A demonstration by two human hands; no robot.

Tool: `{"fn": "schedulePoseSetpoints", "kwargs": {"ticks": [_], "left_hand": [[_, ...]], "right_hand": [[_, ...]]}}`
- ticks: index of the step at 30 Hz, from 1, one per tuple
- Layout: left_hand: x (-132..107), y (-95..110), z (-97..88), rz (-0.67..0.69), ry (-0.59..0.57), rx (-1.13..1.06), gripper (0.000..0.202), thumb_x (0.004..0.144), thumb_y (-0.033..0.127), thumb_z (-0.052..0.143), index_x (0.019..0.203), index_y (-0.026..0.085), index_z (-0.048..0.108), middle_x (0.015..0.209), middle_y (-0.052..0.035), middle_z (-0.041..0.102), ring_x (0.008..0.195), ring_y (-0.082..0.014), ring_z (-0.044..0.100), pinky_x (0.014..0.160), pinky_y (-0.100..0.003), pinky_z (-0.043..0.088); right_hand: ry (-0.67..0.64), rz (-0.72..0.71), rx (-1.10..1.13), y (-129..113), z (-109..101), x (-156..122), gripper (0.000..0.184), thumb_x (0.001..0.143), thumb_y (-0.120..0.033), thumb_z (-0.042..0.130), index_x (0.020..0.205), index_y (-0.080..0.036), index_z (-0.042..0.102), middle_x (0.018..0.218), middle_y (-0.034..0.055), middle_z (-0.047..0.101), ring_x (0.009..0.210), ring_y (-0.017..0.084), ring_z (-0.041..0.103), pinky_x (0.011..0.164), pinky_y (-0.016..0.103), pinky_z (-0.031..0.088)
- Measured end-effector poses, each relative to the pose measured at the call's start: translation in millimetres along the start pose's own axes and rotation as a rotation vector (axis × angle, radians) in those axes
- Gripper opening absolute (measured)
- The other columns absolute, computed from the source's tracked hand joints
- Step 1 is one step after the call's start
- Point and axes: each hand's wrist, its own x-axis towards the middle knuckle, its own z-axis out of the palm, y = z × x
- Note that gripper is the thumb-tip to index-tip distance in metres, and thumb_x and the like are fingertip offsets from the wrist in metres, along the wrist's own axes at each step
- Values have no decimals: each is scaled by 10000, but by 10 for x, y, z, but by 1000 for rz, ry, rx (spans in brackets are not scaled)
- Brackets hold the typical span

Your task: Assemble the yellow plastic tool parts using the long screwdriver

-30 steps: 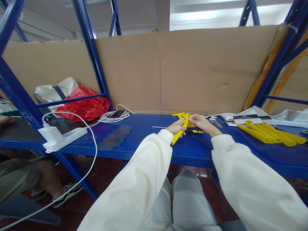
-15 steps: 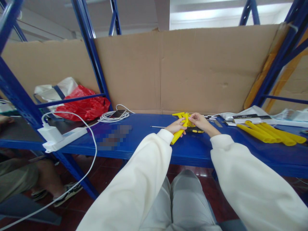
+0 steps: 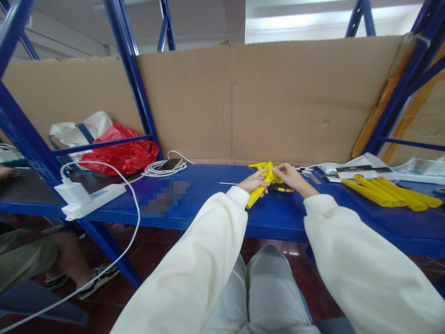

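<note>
My left hand [image 3: 255, 182] is closed around a yellow plastic tube-shaped part [image 3: 256, 197], its lower end slanting down toward me. At the part's upper end my right hand [image 3: 287, 173] has its fingertips pinched together. Whatever those fingertips hold is too small or hidden to make out. More yellow plastic pieces [image 3: 256, 165] lie just behind the hands. Under and beside the hands rests a screwdriver, with its thin metal shaft [image 3: 226, 183] out to the left and its black-and-yellow handle [image 3: 283, 189] below my right hand.
Several yellow tubes [image 3: 392, 192] lie to the right, near white packaging [image 3: 361, 169]. Leftward are a coiled white cable [image 3: 163, 169], a red plastic bag [image 3: 121, 148] and a power strip [image 3: 100, 199]. Cardboard [image 3: 278, 102] stands behind the blue table [image 3: 208, 218]. Another person's leg [image 3: 69, 253] shows at left.
The yellow part has turned slightly in my left hand, and its upper end stands a little differently. My right fingertips have shifted slightly; both hands stay in nearly the same place.
</note>
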Motion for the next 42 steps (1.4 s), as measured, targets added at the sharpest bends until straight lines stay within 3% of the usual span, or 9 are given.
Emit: {"fn": "schedulePoseSetpoints", "kwargs": {"ticks": [10, 15, 18, 22, 25, 31, 35, 38, 42], "left_hand": [[16, -12, 16, 23, 20, -129, 907, 846, 27, 691, 1649, 321, 390, 1266, -86, 691, 548, -68, 585, 465, -182, 455], [-31, 55, 37, 59, 144, -219, 883, 839, 22, 681, 1637, 303, 428, 1229, -82, 694, 546, -69, 566, 473, -191, 436], [-51, 96, 48, 78, 287, -250, 862, 854, 25, 642, 1639, 304, 424, 1235, -83, 697, 558, -72, 560, 478, -190, 432], [-42, 106, 31, 68, 450, -268, 839, 880, 53, 631, 1639, 332, 406, 1250, -73, 689, 576, -69, 570, 474, -172, 432], [-27, 87, 0, 57, 504, -261, 825, 891, 90, 662, 1640, 323, 404, 1243, -78, 689, 582, -70, 581, 471, -169, 434], [-20, 71, -31, -45, 545, -233, 842, 885, 74, 646, 1646, 313, 377, 1187, -79, 722, 574, -79, 591, 488, -175, 464], [-26, 79, -8, -79, 594, -228, 790, 889, 26, 611, 1613, 279, 427, 1147, -77, 720, 525, -67, 568, 471, -176, 450], [-32, 89, 3, -62, 608, -242, 769, 903, -18, 550, 1607, 271, 441, 1118, -62, 716, 523, -63, 564, 472, -170, 435], [-38, 101, 0, -46, 618, -252, 786, 910, -29, 533, 1620, 294, 434, 1115, -52, 714, 550, -71, 575, 491, -172, 438]], "right_hand": [[30, -9, -47, 7, 3, 0, 548, 798, -750, 803, 835, -242, 600, 861, 75, 698, 830, 241, 649, 845, 403, 573], [77, 38, -209, 28, -121, 16, 429, 808, -615, 826, 769, -245, 612, 773, 65, 680, 810, 256, 655, 797, 388, 550], [-95, 58, -270, 41, -249, 7, 463, 731, -653, 863, 704, -237, 661, 691, 48, 677, 727, 244, 645, 718, 367, 534], [-426, 48, -252, 53, -384, -27, 481, 570, -656, 959, 722, -241, 770, 784, 68, 760, 758, 270, 696, 732, 378, 572], [-458, 40, -264, 63, -422, -42, 464, 476, -585, 1016, 699, -255, 777, 835, 81, 783, 801, 313, 720, 757, 415, 594], [-405, 93, -236, -76, -418, -82, 377, 478, -454, 1028, 670, -255, 771, 799, 58, 774, 826, 315, 730, 794, 409, 595], [-310, 187, -95, -278, -468, -163, 385, 546, -444, 1010, 751, -212, 782, 724, 40, 743, 683, 230, 680, 668, 346, 572], [-176, 267, 59, -397, -496, -212, 444, 570, -442, 1021, 806, -171, 759, 636, 19, 683, 549, 147, 577, 520, 269, 484], [85, 304, 327, -473, -475, -203, 463, 617, -376, 1034, 713, -175, 629, 554, -42, 560, 455, 69, 429, 394, 190, 324]]}}
